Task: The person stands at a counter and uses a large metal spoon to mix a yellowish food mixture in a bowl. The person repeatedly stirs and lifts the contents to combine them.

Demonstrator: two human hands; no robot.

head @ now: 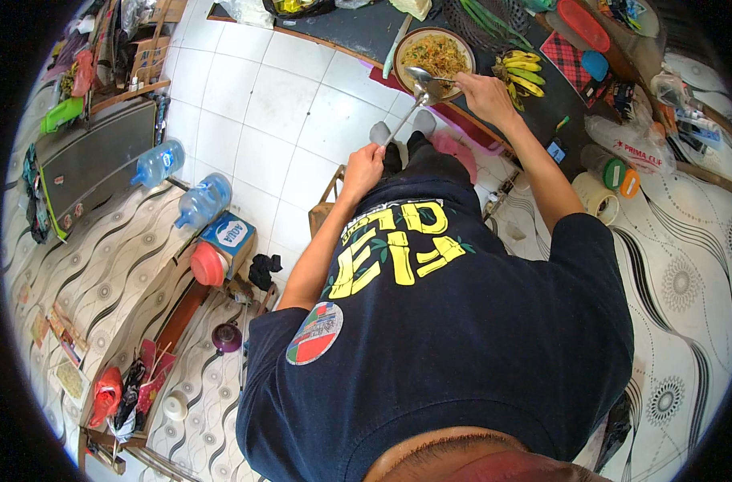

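Note:
My left hand [364, 172] is closed around the long handle of a metal ladle [427, 95], whose bowl hangs at the near rim of a round plate with a brown edge [400, 44]. In my right hand [488, 101] is the handle of a metal spoon [419, 73], its bowl over the near part of the plate and close to the ladle. Fried noodles with green bits [436, 55] lie on the plate. The plate stands at the edge of a dark table [354, 30].
Right of the plate are bananas [524, 72], a dark mesh basket [480, 24] with long green leaves, and a phone [555, 152]. A knife [397, 47] lies left of the plate. Water bottles [204, 200] and a box [228, 236] are at the left.

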